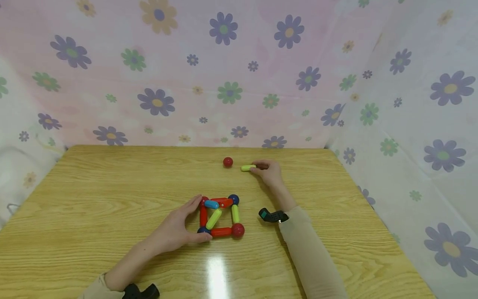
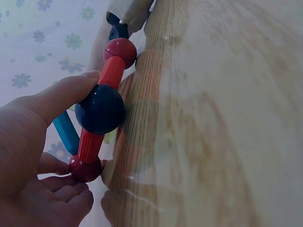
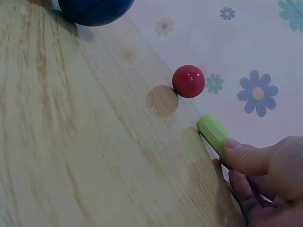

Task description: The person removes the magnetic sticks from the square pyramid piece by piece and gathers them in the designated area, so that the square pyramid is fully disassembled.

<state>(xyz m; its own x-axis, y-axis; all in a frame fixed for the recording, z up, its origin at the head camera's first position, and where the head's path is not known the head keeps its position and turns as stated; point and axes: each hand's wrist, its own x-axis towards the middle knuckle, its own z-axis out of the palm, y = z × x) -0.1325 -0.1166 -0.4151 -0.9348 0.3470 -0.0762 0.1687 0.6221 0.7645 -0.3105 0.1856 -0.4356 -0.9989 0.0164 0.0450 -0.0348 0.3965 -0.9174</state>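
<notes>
Right grip pinches a lime rod, probably light, stiff, best held by its right end; left grip clasps the ball-and-rod frame.

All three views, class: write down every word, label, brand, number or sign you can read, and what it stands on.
None can be read in any view.
Rod-and-ball frame, loose red ball, yellow-green rod: no lettering visible.
Flowered backdrop: printed flowers only.
Black wrist devices: any marking is too small to read.
</notes>
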